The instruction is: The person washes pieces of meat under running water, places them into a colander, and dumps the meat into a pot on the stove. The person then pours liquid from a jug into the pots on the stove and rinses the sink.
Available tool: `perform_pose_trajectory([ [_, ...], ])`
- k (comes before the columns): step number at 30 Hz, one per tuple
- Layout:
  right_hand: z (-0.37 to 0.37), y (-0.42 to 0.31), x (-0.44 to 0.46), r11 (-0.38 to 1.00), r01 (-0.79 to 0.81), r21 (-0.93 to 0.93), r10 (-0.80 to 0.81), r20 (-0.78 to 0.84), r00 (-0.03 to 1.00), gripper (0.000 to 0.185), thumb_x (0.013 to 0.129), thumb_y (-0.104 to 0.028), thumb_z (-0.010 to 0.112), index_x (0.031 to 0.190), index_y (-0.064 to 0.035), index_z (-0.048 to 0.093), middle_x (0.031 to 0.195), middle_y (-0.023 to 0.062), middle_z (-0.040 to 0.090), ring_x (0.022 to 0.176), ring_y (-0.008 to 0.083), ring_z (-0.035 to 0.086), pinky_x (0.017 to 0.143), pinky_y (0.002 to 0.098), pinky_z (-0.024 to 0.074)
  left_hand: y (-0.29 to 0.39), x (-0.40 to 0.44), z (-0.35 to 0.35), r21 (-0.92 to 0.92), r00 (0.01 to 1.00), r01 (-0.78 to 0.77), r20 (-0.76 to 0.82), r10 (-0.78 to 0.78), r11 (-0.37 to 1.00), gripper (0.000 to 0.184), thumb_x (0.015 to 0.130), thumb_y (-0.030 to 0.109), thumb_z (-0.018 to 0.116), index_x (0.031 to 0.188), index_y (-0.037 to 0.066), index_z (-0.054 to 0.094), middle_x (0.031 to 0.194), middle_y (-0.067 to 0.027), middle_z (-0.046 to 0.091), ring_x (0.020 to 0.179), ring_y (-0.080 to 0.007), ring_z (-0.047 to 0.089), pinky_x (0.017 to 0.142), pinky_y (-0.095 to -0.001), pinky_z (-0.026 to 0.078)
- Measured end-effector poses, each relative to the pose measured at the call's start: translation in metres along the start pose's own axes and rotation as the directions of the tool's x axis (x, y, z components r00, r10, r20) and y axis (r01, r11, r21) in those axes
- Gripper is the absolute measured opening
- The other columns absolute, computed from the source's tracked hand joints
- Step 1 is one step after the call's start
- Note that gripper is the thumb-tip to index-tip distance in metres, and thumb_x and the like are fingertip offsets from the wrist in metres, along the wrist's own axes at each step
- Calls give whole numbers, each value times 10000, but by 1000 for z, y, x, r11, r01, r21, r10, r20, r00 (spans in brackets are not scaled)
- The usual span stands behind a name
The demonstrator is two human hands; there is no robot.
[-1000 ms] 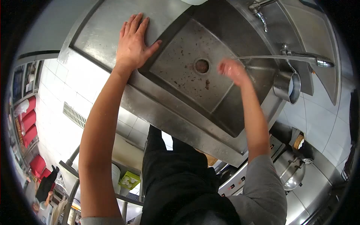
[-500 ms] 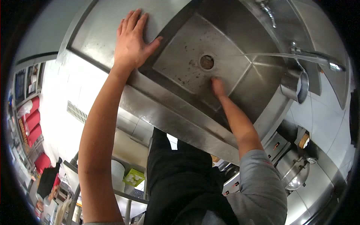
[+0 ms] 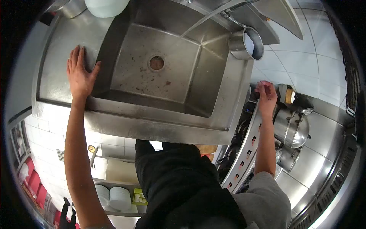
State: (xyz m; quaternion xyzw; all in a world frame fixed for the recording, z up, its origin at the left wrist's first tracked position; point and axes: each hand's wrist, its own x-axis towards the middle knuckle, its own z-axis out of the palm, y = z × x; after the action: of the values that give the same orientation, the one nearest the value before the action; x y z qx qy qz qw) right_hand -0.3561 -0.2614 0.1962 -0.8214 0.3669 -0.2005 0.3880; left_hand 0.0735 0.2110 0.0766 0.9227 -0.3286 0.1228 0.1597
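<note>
My left hand (image 3: 81, 76) rests on the steel draining surface (image 3: 57, 82) left of the sink, fingers stretched out and thumb apart. Out beyond the sink's right rim, my right hand (image 3: 267, 95) hangs in the air with its fingers curled together; whatever they may hold is hidden. Between the two hands lies the stainless steel sink (image 3: 152, 87). Brown matter fills its round drain hole (image 3: 156, 63), and dark scraps are scattered on the floor of the basin around it. A thin stream of water (image 3: 207, 17) runs into the basin from the upper right.
A steel pot with a handle (image 3: 239, 45) sits at the sink's right back corner. To the right are a stove front with knobs (image 3: 244, 154) and a large lidded steel pot (image 3: 291, 128). A pale rounded container (image 3: 106, 7) stands at the upper left. White tubs (image 3: 120, 198) sit below.
My right hand has left the basin near the drain and moved right, past the sink's rim. My left hand stays on the draining surface. The view has shifted to the right.
</note>
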Motion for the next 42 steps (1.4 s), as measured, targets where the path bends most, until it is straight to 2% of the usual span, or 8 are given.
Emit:
perform_pose_trajectory([
  [4, -5, 9, 12, 836, 66, -545, -136, -88, 987, 184, 979, -81, 544, 1124, -1, 624, 1002, 44, 671, 913, 140, 627, 831, 277, 492, -1, -4, -4, 24, 999, 48, 16, -48, 999, 746, 833, 412, 691, 1412, 19, 430, 1510, -161, 362, 1428, -325, 279, 1184, -466, 196],
  [8, 123, -23, 17, 992, 126, 20, -126, 314, 941, 171, 967, -115, 561, 1106, -37, 622, 963, 101, 690, 893, 196, 670, 817, 314, 519, 2, -2, -7, 27, 998, 58, 18, -58, 998, 746, 831, 421, 689, 1403, 12, 438, 1499, -165, 371, 1431, -324, 271, 1190, -460, 187],
  [18, 469, 86, 33, 712, 612, -345, -126, 794, 594, 529, 922, -297, 594, 1287, 74, 498, 1310, 289, 523, 1241, 399, 503, 1014, 482, 424, -1, -3, -7, -6, 994, 106, -5, -106, 994, 758, 789, 409, 720, 1391, 32, 454, 1482, -170, 395, 1421, -336, 297, 1180, -473, 206],
  [20, 476, 80, 11, 552, 725, -412, -322, 697, 641, 565, 932, -296, 574, 1333, 86, 461, 1380, 301, 461, 1280, 417, 459, 1039, 489, 408, -2, -4, -4, -33, 996, 92, -14, -93, 995, 756, 784, 408, 726, 1384, 31, 462, 1477, -172, 401, 1416, -344, 305, 1176, -476, 214],
  [24, 477, 93, 41, 762, 520, -387, 73, 848, 525, 581, 957, -309, 522, 1397, 54, 411, 1441, 298, 389, 1284, 432, 448, 1044, 482, 415, -1, -4, -5, -41, 995, 102, -16, -103, 994, 746, 778, 393, 737, 1380, 42, 470, 1476, -170, 401, 1415, -347, 307, 1169, -490, 224],
  [36, 477, 102, 52, 560, 702, -439, 95, 876, 473, 278, 874, -159, 574, 1050, 31, 672, 1092, 228, 654, 1058, 394, 594, 906, 475, 481, 0, -4, -8, -35, 995, 96, -1, -96, 995, 748, 791, 409, 729, 1387, 45, 460, 1485, -167, 388, 1425, -348, 287, 1170, -497, 217],
  [39, 484, 154, 53, 662, 642, -387, -272, 674, 686, 293, 840, -115, 603, 1088, 34, 653, 1104, 229, 646, 1074, 400, 584, 916, 474, 480, -2, -4, -6, -31, 996, 90, 2, -90, 995, 746, 794, 408, 727, 1387, 43, 459, 1485, -173, 386, 1424, -351, 286, 1171, -496, 215],
  [42, 494, 213, 43, -302, 945, -126, -54, 992, 115, 333, 846, -96, 583, 1148, 40, 613, 1141, 238, 626, 1116, 412, 558, 912, 481, 487, 1, -3, -8, -43, 995, 102, 11, -102, 994, 748, 792, 401, 730, 1388, 41, 458, 1487, -178, 382, 1423, -353, 286, 1171, -495, 214],
])
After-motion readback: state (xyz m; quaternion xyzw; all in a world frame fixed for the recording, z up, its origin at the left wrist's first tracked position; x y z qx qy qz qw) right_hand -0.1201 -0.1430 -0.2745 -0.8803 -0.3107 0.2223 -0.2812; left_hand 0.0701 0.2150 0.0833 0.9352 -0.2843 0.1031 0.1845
